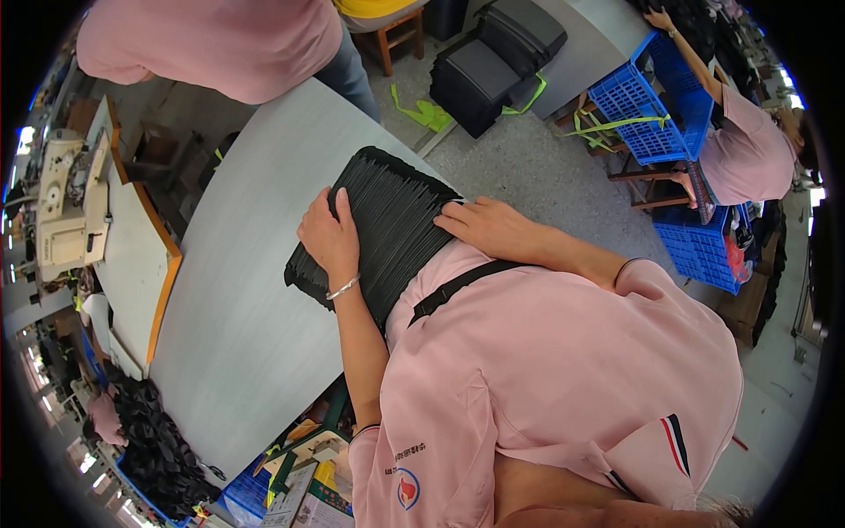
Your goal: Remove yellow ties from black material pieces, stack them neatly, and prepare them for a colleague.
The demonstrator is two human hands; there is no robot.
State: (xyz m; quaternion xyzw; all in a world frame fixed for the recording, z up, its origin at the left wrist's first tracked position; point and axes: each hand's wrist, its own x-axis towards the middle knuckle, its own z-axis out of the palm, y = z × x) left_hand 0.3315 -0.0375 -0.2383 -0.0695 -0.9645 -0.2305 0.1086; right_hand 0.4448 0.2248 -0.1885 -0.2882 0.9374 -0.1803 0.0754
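A thick stack of thin black sheet-like pieces (385,224) leans on the grey table right in front of my body, its many edges fanned out in rows. My left hand (331,236) lies across its left part, thumb apart from the fingers, a silver bangle on the wrist. At its right edge, my right hand (482,223) has bent fingers closed on the border of the pieces. What the pieces are made of I cannot tell. The near side of the stack rests close against my pink shirt.
The grey table (229,352) curves around to the left. A sewing machine (66,202) stands at far left, near a heap of black pieces (158,440). Another person in pink (220,44) is across the table. Blue crates (647,110) and black stacks (484,75) sit on the right.
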